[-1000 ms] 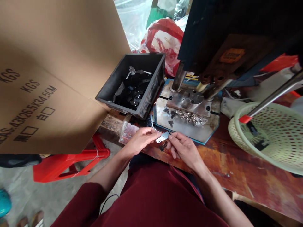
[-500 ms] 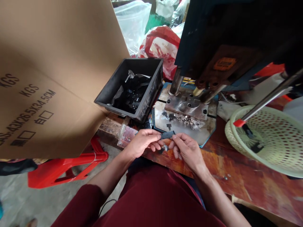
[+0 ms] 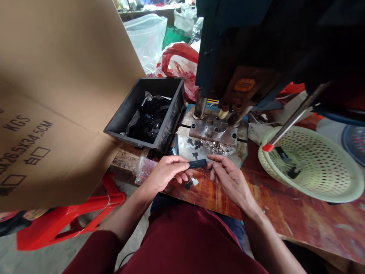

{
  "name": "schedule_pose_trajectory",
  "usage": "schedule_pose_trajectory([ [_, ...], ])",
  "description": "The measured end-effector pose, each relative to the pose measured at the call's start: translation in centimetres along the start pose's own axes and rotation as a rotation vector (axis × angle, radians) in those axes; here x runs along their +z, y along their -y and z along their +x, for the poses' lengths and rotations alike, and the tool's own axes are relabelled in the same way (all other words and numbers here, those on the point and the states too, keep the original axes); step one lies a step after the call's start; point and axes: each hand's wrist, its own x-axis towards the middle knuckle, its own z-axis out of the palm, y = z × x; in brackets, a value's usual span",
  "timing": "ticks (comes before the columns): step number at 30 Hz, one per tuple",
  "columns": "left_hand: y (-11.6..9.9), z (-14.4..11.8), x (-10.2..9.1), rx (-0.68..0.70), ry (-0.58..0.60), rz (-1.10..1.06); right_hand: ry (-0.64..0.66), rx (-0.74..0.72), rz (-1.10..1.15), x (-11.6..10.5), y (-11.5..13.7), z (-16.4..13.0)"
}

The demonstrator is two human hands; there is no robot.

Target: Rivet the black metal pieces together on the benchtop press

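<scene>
A small black rectangular piece (image 3: 197, 163) is pinched at its left end between the thumb and fingers of my left hand (image 3: 170, 172). At its right end, my right hand (image 3: 228, 179) has the index finger stretched out and the thumb drawn back; whether a fingertip touches the piece is unclear. Below the held piece, a small black-and-light tabbed part (image 3: 191, 183) lies on the wooden bench. Beyond my hands, small black T-shaped parts (image 3: 195, 155) and a heap of shiny metal bits (image 3: 218, 147) rest on the press's base plate (image 3: 182, 150).
A blue press (image 3: 239, 45) stands ahead, its metal die block (image 3: 213, 131) beneath. Left of it sits a black bin (image 3: 168, 131) of dark parts. A pale green basket (image 3: 327, 171) holding dark pieces is at right, below a red-tipped lever (image 3: 268, 147). A cardboard box (image 3: 65, 76) fills the left.
My right thumb and index finger have loosened from the piece's right end, while my left hand keeps its pinch. The camera view has shifted, showing the tabbed part on the bench more fully.
</scene>
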Motion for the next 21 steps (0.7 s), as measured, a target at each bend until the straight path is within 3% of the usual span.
schedule_pose_trajectory([
  [4,0.2,0.2,0.0,-0.013,0.001,0.007,0.046,-0.079,-0.093,-0.3,-0.1,0.0],
  [12,-1.2,1.5,0.8,0.000,0.067,0.022,0.075,-0.515,-0.467,-1.4,1.3,0.9],
  [18,-3.9,4.4,2.4,0.076,0.100,0.058,-0.035,-0.532,-0.536,-3.5,2.1,2.6],
  [21,-4.2,5.2,2.8,0.096,0.120,0.095,-0.053,-0.502,-0.531,-3.8,2.2,2.7],
])
